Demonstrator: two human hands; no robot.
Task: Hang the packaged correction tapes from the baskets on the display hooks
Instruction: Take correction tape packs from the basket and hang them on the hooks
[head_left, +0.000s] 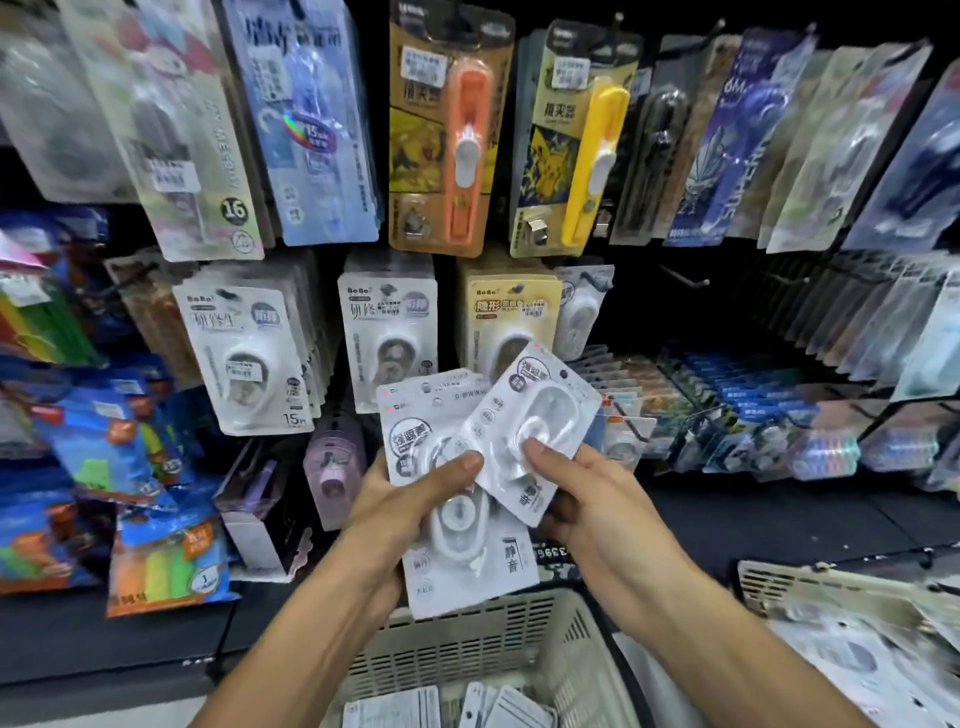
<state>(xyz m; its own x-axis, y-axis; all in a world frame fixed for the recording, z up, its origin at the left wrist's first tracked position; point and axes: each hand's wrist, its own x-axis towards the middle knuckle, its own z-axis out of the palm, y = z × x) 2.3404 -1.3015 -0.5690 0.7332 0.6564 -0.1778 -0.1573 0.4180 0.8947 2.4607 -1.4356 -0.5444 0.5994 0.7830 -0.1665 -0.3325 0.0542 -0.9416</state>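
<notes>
The correction tape packs (524, 431) look like matt white printed card under clear, glossy plastic blisters that catch the light, with smooth white plastic dispensers inside. The baskets (498, 644) are cream-coloured plastic with slotted walls, dull rather than shiny. On the display, the orange tool (470, 145) and yellow tool (597, 156) show smooth glossy plastic, and the bare hook (685, 278) looks like thin dark metal

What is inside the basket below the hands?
The basket holds white carded packs, lying loosely near its bottom. The frame's lower edge crops the rest, so their number cannot be told.
</notes>
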